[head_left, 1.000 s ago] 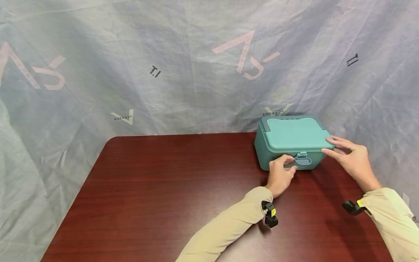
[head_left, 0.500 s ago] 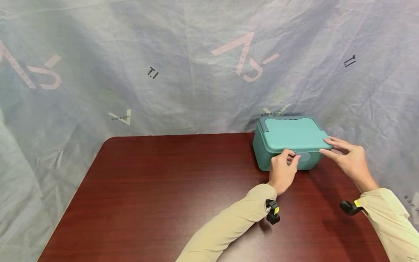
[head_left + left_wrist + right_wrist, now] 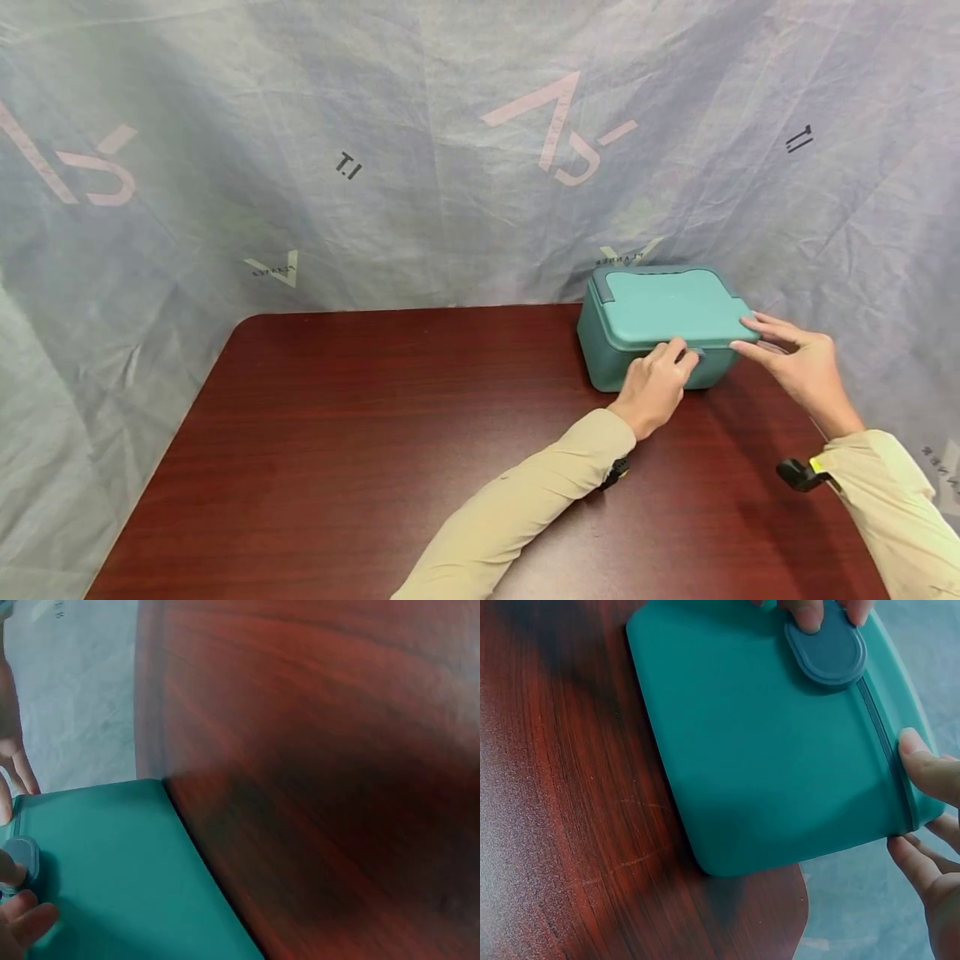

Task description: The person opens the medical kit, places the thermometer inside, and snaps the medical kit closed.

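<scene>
A teal lidded storage box (image 3: 667, 308) stands at the table's far right, its lid down. On its front sits a grey-blue oval latch (image 3: 826, 646), lying flat. My left hand (image 3: 654, 388) is at this latch, with the thumb pressed on its face and a fingertip at its upper edge. In the left wrist view my left fingers (image 3: 34, 924) partly cover the latch. My right hand (image 3: 806, 367) holds the lid's front right corner, thumb (image 3: 922, 761) on the front edge and fingers on the side.
The dark red wooden table (image 3: 360, 433) extends left and toward me. A grey printed cloth (image 3: 420, 150) hangs behind it and along both sides, close behind the box. Each sleeve has a black wrist camera (image 3: 801, 473) strapped on.
The latch hung at a tilt with a gap earlier and now lies flat against the box front. My left hand has shifted up and right onto it. The right hand stays at the corner.
</scene>
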A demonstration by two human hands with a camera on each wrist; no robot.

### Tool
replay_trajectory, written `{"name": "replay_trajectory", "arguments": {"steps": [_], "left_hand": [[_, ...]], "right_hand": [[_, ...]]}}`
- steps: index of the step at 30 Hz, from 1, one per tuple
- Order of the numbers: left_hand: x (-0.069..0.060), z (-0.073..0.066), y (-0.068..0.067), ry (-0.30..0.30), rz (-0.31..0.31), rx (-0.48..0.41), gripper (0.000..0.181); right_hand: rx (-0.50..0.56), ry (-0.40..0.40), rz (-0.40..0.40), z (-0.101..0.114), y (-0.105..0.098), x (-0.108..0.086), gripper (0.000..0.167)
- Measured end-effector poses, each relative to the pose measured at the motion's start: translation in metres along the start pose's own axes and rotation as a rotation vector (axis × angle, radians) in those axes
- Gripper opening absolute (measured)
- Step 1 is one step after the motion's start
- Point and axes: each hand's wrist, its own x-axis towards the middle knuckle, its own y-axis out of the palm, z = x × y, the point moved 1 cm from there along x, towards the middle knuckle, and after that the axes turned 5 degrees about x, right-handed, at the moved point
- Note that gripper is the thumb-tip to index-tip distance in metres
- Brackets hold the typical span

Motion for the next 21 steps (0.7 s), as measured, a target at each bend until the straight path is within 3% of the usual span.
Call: {"name": "replay_trajectory", "arguments": {"steps": [5,9,15,18,21], "left_hand": [[0.002,0.000,0.004,0.079,-0.042,0.105,0.017],[-0.002,0.007,0.004,0.063,-0.033,0.030,0.016],[-0.016,0.035,-0.017,-0.062,-0.001,-0.168,0.021],[-0.024,0.054,-0.033,-0.168,0.009,-0.242,0.021],[-0.037,0.078,-0.051,-0.289,0.032,-0.329,0.021]], "right_hand": [[-0.004,0.009,-0.016,-0.001,0.000,0.001,0.042],[0.000,0.028,-0.004,-0.002,0.001,0.002,0.044],[-0.048,0.076,0.032,-0.002,0.001,0.003,0.052],[-0.096,0.134,0.043,0.002,-0.003,-0.003,0.059],[-0.142,0.170,0.001,0.009,-0.004,-0.013,0.061]]}}
